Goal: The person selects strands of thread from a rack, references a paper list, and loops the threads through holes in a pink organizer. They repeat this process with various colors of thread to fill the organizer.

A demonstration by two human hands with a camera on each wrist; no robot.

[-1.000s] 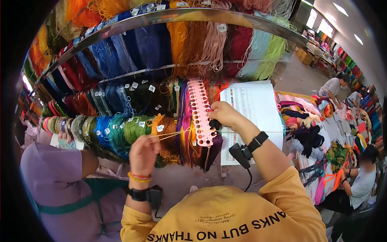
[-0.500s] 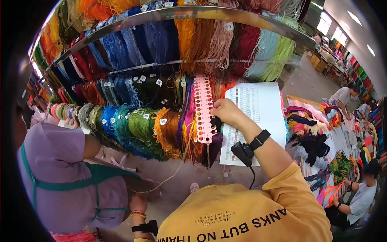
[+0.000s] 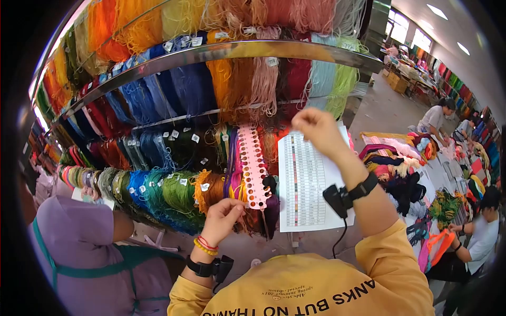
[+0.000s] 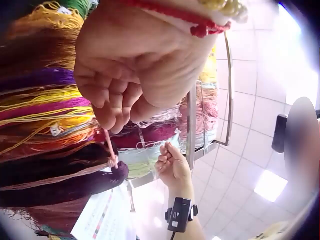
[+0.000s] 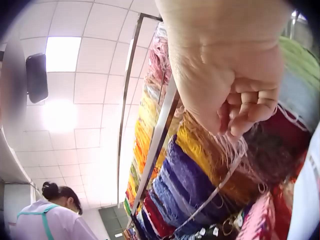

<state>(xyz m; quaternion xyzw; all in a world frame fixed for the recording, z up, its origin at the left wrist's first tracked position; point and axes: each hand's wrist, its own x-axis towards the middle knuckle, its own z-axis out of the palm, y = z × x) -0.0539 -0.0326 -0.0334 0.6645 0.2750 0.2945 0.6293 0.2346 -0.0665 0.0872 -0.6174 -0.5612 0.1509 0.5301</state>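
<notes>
A long pink card (image 3: 249,163) with holes along both edges lies over hanging skeins of thread. Black thread (image 3: 270,183) is looped at its lower right side. My left hand (image 3: 220,220) is at the card's lower left corner, thumb and fingertips pinching its edge. In the left wrist view the card shows edge-on as a thin pink strip (image 4: 110,147) just below those fingers. My right hand (image 3: 319,131) is raised above the printed colour chart (image 3: 305,184), away from the card. Its fingers (image 5: 250,107) are curled, and no thread shows in them.
Rails of coloured skeins (image 3: 184,87) rise in front, behind a metal bar (image 3: 232,51). Green and blue skeins (image 3: 158,187) run to the left. Close on my left stands a person in a purple shirt (image 3: 87,242). To the right, a table (image 3: 406,181) bears thread bundles, with people around it.
My right hand has left the card's right edge and risen up and to the right. The left hand first dropped low, drawing a pale thread, then came back up to the card.
</notes>
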